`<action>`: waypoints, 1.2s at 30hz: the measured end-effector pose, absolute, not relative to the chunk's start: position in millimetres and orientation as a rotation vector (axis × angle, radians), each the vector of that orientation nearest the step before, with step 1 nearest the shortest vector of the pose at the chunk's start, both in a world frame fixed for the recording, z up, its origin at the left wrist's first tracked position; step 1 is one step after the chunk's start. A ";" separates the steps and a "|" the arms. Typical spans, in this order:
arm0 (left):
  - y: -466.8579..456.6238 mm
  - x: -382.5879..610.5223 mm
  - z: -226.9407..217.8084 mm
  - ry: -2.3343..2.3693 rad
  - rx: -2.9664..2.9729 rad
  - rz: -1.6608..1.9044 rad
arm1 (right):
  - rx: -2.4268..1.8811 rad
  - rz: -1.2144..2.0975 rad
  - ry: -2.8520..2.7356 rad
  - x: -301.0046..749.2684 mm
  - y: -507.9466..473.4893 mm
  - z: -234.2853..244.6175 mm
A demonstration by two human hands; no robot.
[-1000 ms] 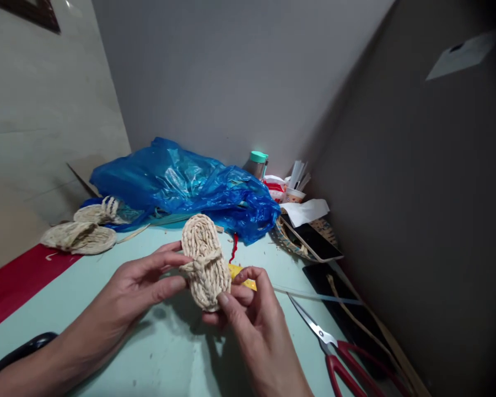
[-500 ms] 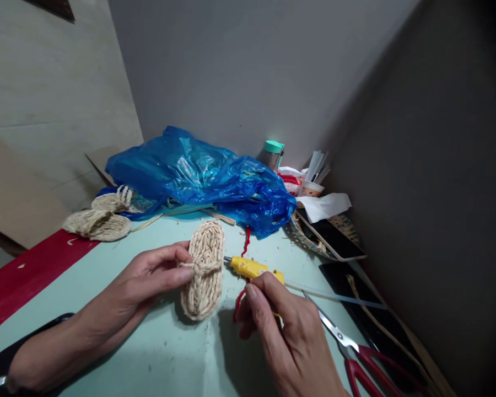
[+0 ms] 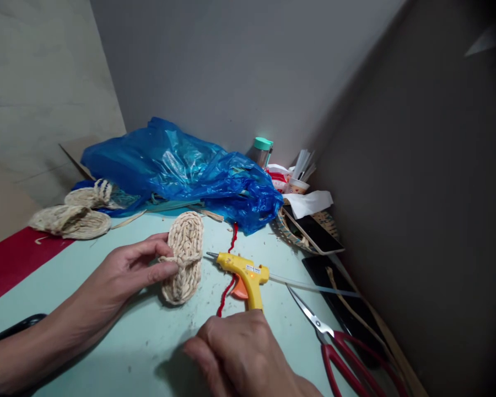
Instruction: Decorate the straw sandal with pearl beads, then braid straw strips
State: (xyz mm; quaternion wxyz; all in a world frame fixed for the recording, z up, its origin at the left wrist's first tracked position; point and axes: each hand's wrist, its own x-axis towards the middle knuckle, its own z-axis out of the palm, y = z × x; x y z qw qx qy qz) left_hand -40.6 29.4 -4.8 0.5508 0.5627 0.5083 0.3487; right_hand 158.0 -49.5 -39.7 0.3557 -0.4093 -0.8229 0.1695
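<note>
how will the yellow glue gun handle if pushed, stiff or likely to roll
The glue gun likely feels stiff, looking like hard moulded plastic. It probably won't roll, given its angled handle. The long translucent stick behind may catch or sway.

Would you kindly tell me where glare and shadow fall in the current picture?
In the head view, glare streaks the blue plastic bag, shadow lies on the table beside the right hand, and the side wall darkens toward the upper right.
</note>
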 end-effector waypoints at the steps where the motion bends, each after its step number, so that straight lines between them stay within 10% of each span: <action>1: 29.7 -40.6 -5.1 1.215 1.316 0.825 | -1.058 0.434 -2.139 157.7 -50.8 -42.4; 36: 15.5 -38.5 1.5 0.936 1.531 1.023 | -1.028 0.245 -2.010 155.6 -24.9 24.1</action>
